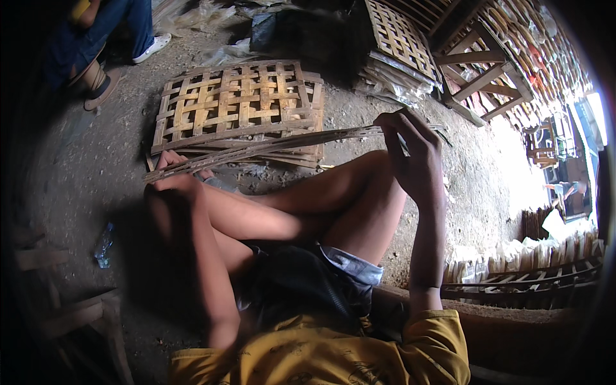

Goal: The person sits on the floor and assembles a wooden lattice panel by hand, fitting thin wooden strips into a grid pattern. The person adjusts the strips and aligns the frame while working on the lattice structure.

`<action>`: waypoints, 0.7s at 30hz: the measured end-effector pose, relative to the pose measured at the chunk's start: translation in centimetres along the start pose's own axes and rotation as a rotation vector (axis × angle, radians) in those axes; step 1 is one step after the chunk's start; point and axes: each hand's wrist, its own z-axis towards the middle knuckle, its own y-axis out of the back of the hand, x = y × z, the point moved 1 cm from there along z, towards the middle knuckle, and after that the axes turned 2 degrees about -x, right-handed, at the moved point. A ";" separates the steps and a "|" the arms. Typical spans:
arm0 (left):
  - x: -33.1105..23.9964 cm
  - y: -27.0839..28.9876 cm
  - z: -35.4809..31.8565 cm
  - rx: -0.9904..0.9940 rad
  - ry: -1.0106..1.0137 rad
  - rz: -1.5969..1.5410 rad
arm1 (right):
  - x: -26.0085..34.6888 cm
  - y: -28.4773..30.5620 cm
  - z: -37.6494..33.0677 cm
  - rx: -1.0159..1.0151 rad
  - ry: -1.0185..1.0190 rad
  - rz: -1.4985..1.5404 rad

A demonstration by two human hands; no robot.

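Note:
A bundle of long, thin bamboo strips (269, 146) stretches across in front of my knees, from lower left to upper right. At its left end my left hand (176, 178) is closed round the strips. Farther right, the fingers and thumb of my right hand (409, 144) pinch the bundle near its other end, and short tips stick out beyond the hand. Just past the strips lies a stack of flat woven bamboo panels (240, 99) on the ground, its top one an open lattice in a frame.
Another stack of woven panels (404, 38) stands at the back right beside a wooden frame stand (481, 77). A person in blue trousers (131, 29) sits at far left. A crumpled clear plastic bottle (104, 247) lies left, near a wooden stool (83, 314). More panels (513, 263) stand at right.

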 end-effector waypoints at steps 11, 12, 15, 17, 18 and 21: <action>1.5 -0.4 1.0 -0.118 -0.062 0.131 | -0.2 -2.4 0.0 -0.059 0.143 -0.024; 1.6 -0.5 1.1 -0.115 -0.098 0.200 | -0.2 -2.4 0.0 -0.075 0.140 -0.016; 0.4 -0.8 -0.1 -0.077 0.046 -0.137 | 0.1 -2.4 0.0 -0.080 0.145 -0.015; -1.6 -1.7 -0.3 -0.147 0.122 -0.165 | 0.2 -2.7 0.2 -0.038 0.166 -0.029; -1.9 -1.4 -0.2 -0.138 0.125 -0.202 | 0.2 -2.9 0.3 -0.071 0.164 -0.005; -0.7 -1.3 -0.1 -0.051 0.111 -0.301 | -0.2 -1.9 0.1 -0.137 0.103 0.025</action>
